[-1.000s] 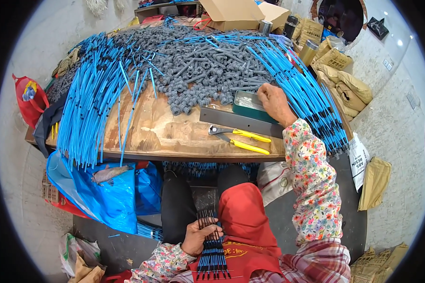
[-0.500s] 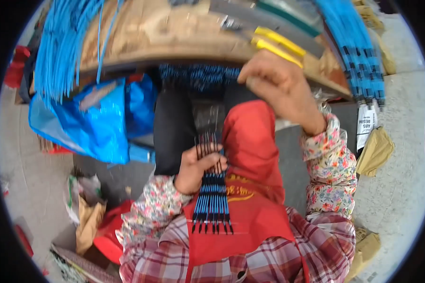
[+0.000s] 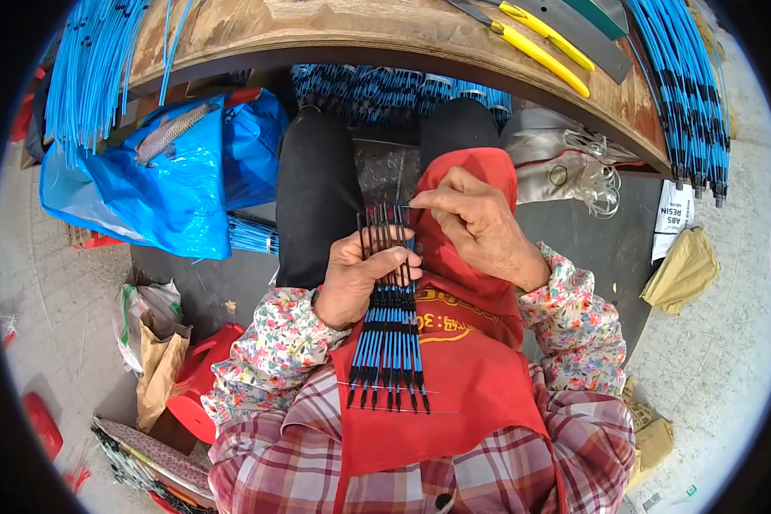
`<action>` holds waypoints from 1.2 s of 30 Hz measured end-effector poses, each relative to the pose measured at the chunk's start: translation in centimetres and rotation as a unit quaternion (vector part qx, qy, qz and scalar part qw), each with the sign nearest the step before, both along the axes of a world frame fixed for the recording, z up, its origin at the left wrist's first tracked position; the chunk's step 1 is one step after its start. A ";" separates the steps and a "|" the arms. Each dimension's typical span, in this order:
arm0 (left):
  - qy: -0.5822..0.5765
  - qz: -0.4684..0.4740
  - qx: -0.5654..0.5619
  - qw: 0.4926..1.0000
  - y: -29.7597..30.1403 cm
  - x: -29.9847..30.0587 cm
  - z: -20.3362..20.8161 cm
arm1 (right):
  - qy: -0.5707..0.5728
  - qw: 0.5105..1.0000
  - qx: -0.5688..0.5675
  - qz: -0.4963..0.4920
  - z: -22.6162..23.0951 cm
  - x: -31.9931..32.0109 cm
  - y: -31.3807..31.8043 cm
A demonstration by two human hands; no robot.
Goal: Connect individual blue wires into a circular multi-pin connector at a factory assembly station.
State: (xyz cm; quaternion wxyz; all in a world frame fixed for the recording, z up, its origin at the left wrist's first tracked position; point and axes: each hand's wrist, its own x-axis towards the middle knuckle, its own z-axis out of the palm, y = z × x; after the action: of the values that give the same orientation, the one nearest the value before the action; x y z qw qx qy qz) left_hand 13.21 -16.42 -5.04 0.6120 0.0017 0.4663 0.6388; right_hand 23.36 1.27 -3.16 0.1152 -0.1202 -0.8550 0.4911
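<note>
My left hand is closed around a flat row of thin blue-and-black rods, its thumb pressed across them. The rods fan out slightly toward me over the red apron, with dark pointed ends nearest my chest. A fine thread or wire crosses them close to those ends. My right hand is pinched at the far tips of the rods, by the right side of the row. What sits between its fingertips is too small to make out.
Ahead is a wooden tabletop with a yellow-handled tool. Blue strands hang off its left side, banded blue-and-black bundles off its right. More bundles lie beneath it. A blue bag stands left of my knees, a red container nearer me.
My right hand has come down and toward me from near the table edge to the tips of the rods. My left hand keeps its hold, almost in place. The view has shifted slightly.
</note>
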 end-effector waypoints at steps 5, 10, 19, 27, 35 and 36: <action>0.011 -0.003 -0.003 1.000 0.2 -0.1 0.1 | 0.008 1.000 0.016 0.011 0.1 -0.2 0.2; 0.014 -0.004 -0.005 1.000 0.3 -0.2 0.1 | -0.004 1.000 0.025 0.001 0.1 -0.2 0.2; 0.009 -0.001 0.009 1.000 0.5 -0.1 0.3 | 0.012 0.998 0.068 0.005 0.7 -0.4 0.0; 0.005 -0.010 0.010 1.000 0.6 0.0 0.4 | 0.007 0.982 0.186 0.015 2.0 -0.6 0.0; -0.013 0.014 0.024 1.000 0.2 0.0 0.0 | 0.008 0.981 0.192 0.029 2.2 -0.6 0.1; -0.011 0.016 0.027 0.999 0.2 0.1 0.0 | 0.009 0.980 0.194 0.030 2.3 -0.7 0.1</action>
State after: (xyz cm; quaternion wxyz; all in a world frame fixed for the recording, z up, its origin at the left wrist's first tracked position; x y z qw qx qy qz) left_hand 13.28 -16.26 -5.09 0.6069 0.0040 0.4418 0.6606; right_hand 22.68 1.39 -0.90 0.1297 -0.0653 -0.9363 0.3198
